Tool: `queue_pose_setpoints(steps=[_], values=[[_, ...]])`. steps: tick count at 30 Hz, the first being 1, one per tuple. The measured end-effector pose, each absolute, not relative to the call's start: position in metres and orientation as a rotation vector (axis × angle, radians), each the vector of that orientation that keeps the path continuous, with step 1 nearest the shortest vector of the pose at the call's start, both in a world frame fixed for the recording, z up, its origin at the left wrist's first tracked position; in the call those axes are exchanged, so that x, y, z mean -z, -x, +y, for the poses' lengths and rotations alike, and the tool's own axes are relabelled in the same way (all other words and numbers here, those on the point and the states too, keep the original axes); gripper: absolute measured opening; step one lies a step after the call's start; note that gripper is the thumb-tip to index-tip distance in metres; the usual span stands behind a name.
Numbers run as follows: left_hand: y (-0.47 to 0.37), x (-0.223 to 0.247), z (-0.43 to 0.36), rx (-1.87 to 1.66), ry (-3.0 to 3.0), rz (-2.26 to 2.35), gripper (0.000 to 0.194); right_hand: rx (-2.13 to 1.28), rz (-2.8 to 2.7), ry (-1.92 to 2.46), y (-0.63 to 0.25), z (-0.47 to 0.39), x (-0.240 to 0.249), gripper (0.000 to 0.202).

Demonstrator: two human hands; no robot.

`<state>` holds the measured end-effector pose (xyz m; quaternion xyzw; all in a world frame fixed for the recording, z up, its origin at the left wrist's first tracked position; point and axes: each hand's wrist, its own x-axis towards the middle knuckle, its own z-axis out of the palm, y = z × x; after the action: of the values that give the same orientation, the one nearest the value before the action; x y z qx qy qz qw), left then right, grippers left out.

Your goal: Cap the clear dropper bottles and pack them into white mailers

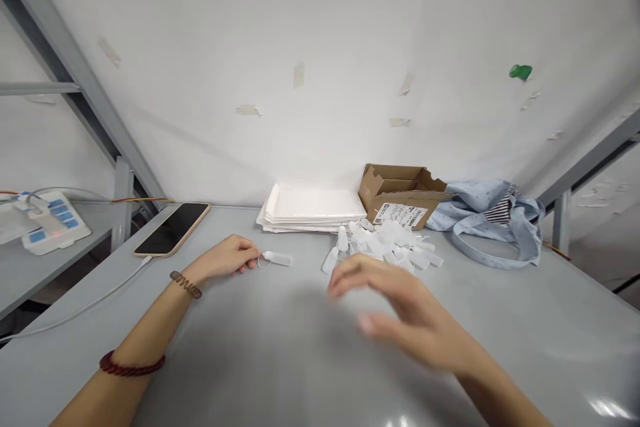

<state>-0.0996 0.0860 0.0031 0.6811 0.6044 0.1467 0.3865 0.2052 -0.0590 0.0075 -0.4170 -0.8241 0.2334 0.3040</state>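
Observation:
My left hand point(231, 255) rests low on the table with its fingers closed. Its thumb and fingertips pinch the loop end of a small whitish plastic tag point(279, 258), whose flat body points right. My right hand point(400, 307) hovers over the middle of the table, blurred by motion. Thumb and fingers are apart on that hand, with nothing between them. Just beyond it lies a loose pile of similar white tags point(395, 240) with thin loops. A single tag point(331, 259) lies at the pile's left edge.
Behind the tags stand a stack of white padded envelopes point(313, 207) and an open cardboard box point(395, 197). Light blue cloth with a strap point(500, 220) lies at right. A phone point(173, 230) with a white cable lies at left, near a power strip point(55, 221) on another surface.

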Motion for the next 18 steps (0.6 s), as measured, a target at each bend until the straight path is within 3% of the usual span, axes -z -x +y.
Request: queue_pose_setpoints(steps=[3,8,12,18], values=[[0.101,-0.008,0.084,-0.439,-1.867,1.703,0.024,-0.48,-2.216,1.414,-0.203,0.005,-0.04,0.016],[0.079,-0.012,0.065,-0.581,-2.069,1.843,0.022,-0.22,-2.399,1.627,-0.219,0.016,-0.015,0.012],[0.041,-0.013,0.033,-0.771,-2.231,1.396,0.023,-0.143,-2.493,1.729,-0.217,0.011,-0.006,0.017],[0.0,-0.021,-0.021,-0.6,-1.801,0.596,0.036,-0.216,-2.529,1.754,-0.209,0.012,-0.01,0.017]])
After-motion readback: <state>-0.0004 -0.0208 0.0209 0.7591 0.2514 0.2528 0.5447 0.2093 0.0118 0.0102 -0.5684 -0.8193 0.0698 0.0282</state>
